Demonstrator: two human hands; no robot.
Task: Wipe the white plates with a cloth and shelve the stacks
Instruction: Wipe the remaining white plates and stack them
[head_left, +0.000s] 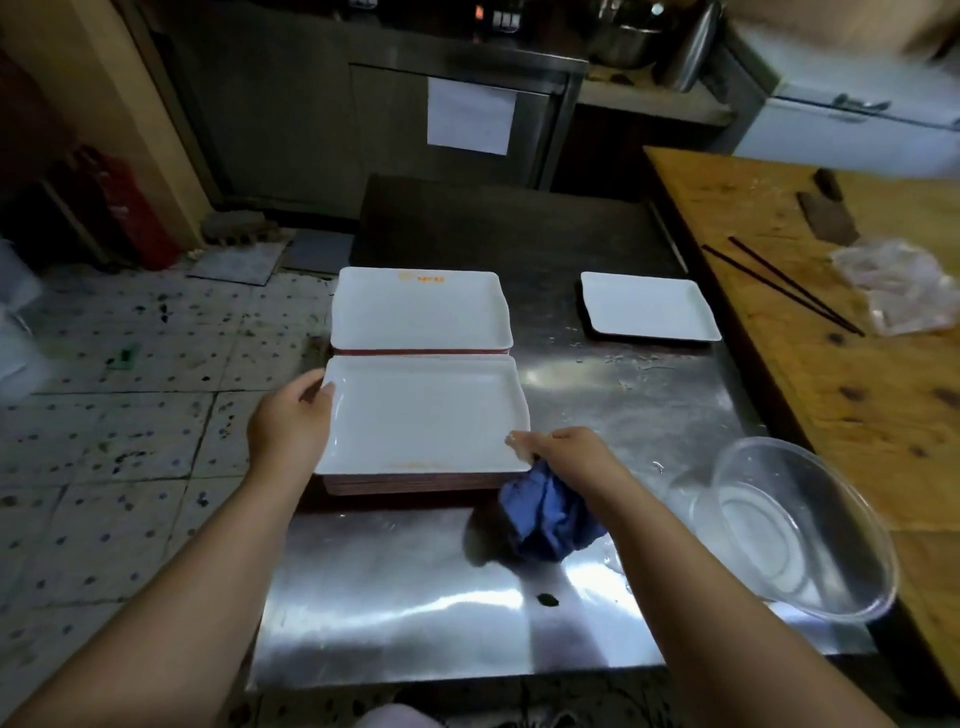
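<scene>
- While the left hand (288, 423) curls its fingers over the left rim of the nearest white plate (423, 413), the thumb lies on the smooth glazed edge.
- That rectangular plate, with rounded corners and a shallow raised rim, tops a stack (415, 480) at the frame's centre; reddish-brown undersides show in the layered edges.
- Just behind it, a second stack (418, 309) of the same glossy white plates carries faint orange marks near its far rim.
- At the plate's lower right corner, the right hand (566, 452) pinches the rim with its fingertips while gripping a crumpled blue cloth (548, 517) that hangs below the palm.
- Right of centre, a single white plate (649, 306) lies well apart on the brushed steel table (415, 597), whose surface is reflective and water-spotted.
- Toward the lower right, a clear round plastic bowl (800, 530) sits tilted against the worn wooden counter (831, 364).
- Dark chopsticks (784, 286) lie on that counter's scratched grain.
</scene>
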